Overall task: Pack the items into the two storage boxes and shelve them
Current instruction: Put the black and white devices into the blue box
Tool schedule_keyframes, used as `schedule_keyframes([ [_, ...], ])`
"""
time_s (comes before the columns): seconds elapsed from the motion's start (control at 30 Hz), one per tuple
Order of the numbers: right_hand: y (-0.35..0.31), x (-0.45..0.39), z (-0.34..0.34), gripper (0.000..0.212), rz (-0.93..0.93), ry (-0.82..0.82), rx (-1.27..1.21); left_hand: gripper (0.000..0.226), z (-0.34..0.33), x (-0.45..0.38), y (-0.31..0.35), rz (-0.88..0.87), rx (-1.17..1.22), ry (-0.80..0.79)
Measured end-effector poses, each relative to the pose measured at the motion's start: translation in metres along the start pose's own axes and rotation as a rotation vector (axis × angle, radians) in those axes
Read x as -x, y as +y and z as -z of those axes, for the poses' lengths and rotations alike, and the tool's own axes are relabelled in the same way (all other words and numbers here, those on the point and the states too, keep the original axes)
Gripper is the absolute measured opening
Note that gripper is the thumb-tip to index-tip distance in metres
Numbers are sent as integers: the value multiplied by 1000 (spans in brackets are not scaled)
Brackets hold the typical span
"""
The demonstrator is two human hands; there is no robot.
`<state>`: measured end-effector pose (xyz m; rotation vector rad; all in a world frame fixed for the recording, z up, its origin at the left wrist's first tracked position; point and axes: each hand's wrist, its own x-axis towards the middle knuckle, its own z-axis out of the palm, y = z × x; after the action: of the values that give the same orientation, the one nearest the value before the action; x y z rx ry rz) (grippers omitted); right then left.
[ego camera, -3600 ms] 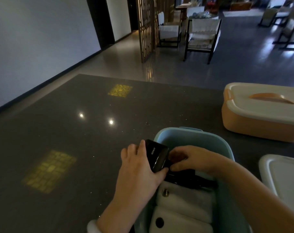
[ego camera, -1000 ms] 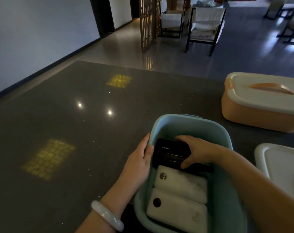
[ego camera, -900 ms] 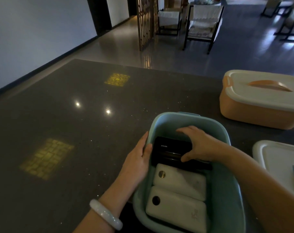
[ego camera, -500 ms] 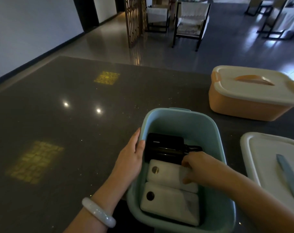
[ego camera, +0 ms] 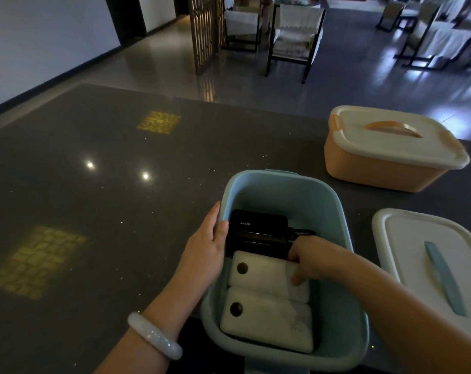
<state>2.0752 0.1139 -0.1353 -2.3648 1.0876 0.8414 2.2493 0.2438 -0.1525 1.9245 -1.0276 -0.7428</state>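
Note:
An open blue storage box (ego camera: 282,182) stands on the dark table in front of me. Inside it lie a black power bank (ego camera: 255,233) at the far end and two white power banks (ego camera: 264,275) (ego camera: 266,323) side by side nearer me. My left hand (ego camera: 204,247) grips the box's left rim, thumb inside and fingers outside. My right hand (ego camera: 313,260) is down in the box. Its fingers curl over the right end of the black power bank, by its dark cable, and the thumb rests on the upper white power bank.
An orange storage box (ego camera: 377,168) with its white lid closed stands at the far right of the table. A loose white lid with a blue handle (ego camera: 406,255) lies right of the blue box. Chairs and a wooden screen stand on the floor beyond.
My right hand slid from the top of the black power bank to its right end. The black power bank now lies flat in the box. My left hand stays on the rim.

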Motion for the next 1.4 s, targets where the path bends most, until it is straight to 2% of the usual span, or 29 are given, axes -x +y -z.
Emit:
schedule_keyframes([
  [0.13,0,1,2,44,-10,14,8,50,0,-1,-1,0,2,9],
  [0.67,5,2,8,33,13,38,-307,51,2,1,2,4,-2,0],
  [0.83,5,11,13,31,36,2,-386,51,3,4,5,6,9,-16],
  [1.0,8,23,20,19,65,-75,-505,49,2,2,4,38,74,-13],
  [1.2,-2,29,13,23,95,-249,-398,49,2,2,0,11,45,1],
  [1.4,-8,28,10,31,73,-289,-160,51,1,-1,-2,-4,22,0],
])
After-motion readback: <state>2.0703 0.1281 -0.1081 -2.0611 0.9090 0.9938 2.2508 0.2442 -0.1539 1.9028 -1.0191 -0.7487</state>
